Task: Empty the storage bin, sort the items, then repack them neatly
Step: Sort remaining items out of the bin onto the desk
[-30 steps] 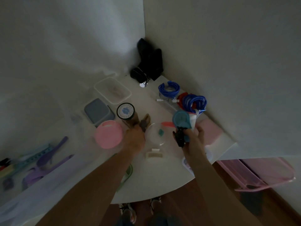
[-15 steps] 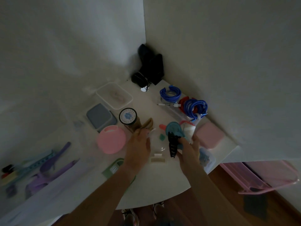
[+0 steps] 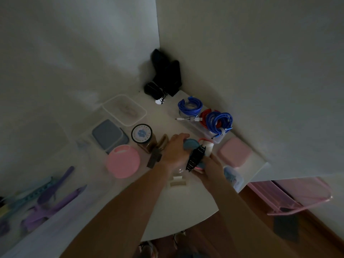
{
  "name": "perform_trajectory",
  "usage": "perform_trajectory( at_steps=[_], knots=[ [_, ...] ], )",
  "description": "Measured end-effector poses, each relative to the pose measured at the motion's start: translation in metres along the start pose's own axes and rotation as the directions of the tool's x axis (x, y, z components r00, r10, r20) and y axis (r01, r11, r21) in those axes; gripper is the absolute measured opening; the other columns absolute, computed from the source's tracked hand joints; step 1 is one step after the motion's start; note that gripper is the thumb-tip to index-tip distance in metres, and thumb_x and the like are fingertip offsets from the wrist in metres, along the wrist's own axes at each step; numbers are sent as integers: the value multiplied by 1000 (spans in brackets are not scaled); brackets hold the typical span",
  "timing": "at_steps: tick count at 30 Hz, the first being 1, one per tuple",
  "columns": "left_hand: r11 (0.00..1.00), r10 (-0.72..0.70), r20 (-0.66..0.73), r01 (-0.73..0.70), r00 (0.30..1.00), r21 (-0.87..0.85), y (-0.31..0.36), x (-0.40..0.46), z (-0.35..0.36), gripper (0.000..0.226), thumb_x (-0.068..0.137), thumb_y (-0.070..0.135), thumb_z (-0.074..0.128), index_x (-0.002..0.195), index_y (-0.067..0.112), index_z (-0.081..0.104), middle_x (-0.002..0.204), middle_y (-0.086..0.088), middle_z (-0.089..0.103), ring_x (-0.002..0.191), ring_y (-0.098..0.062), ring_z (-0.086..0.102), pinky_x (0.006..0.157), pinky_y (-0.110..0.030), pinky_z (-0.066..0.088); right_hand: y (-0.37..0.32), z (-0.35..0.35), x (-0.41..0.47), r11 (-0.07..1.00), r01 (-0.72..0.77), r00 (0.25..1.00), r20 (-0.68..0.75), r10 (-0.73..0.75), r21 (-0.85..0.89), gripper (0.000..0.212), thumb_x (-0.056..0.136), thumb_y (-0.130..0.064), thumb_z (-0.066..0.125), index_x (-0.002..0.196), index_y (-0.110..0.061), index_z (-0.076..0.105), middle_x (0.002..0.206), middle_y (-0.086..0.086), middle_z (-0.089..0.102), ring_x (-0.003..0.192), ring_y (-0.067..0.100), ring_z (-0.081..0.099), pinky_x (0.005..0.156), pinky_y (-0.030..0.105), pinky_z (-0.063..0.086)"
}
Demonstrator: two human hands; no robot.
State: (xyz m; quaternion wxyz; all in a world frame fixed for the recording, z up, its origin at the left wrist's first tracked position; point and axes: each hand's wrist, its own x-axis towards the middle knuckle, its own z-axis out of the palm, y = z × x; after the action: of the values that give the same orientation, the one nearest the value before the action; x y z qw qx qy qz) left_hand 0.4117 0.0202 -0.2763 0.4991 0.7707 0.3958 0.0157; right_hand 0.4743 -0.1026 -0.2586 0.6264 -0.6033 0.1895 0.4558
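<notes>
Fingers of my left hand (image 3: 176,148) curl over a blue-teal piece (image 3: 190,144), gripping it from above, while the fingers of my right hand (image 3: 209,167) close around the lower end of the black hair claw (image 3: 195,158) and what looks like more teal plastic under it. Both hands meet just above the middle of the desk (image 3: 186,211), nearer its right edge, between the pink round case (image 3: 123,162) and the pink box (image 3: 234,151).

I judge this as the sorting step: the goods are spread out across the desk and I am gathering clips into one group. Whether the teal piece is a second claw or a lid I cannot tell in this dim light.

The black claw's long axis runs diagonally, its upper end pointing toward the far right corner where the blue cables (image 3: 219,121) lie coiled, its teeth facing the left edge.

Next, I think, comes setting the claw beside the cream clip (image 3: 177,182) near the front edge, which calls for freeing one hand first and keeping the teeth from snagging the white cup (image 3: 208,146) just behind.
</notes>
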Motion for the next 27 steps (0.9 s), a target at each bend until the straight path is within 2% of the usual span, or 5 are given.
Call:
perform_trajectory(
  at_steps=[6,11,18,23,27],
  knots=[
    [994,45,-137,-59,990,-96,3,-6,4,40,77,14,72,112,28,60,111,-1,56,98,-16,63,84,-34,59,-11,3,-8,998,-39,996,-76,43,42,45,101,-12,49,142,-27,42,126,11,55,96,28,59,97,56,48],
    [964,114,-215,-160,970,-213,24,-27,-10,32,84,16,69,114,21,61,104,-3,69,94,-15,68,80,-36,60,-25,12,-22,998,43,984,-168,-50,-45,16,99,-15,49,99,-22,64,106,8,64,82,21,57,85,41,52],
    [914,64,-376,-206,924,-351,39,-61,-51,29,88,10,68,115,19,64,98,5,72,89,-6,70,78,-27,59,-36,17,-47,961,273,944,-179,-278,-53,28,94,-1,47,93,-18,71,100,13,70,83,24,65,63,32,51],
    [894,-72,-423,-130,903,-429,27,-77,-86,29,88,12,69,113,27,65,98,15,69,85,-3,69,77,-28,60,-40,47,-61,989,147,985,-89,-145,23,26,94,-2,45,97,-12,69,82,9,65,64,22,57,56,32,45],
    [895,-177,-440,-41,880,-444,16,-81,-109,27,87,11,71,109,26,66,104,0,69,88,-13,69,75,-32,61,-40,62,-62,995,42,994,-103,-33,87,19,96,0,43,88,-11,56,69,7,52,57,21,47,55,31,41]
  ],
)
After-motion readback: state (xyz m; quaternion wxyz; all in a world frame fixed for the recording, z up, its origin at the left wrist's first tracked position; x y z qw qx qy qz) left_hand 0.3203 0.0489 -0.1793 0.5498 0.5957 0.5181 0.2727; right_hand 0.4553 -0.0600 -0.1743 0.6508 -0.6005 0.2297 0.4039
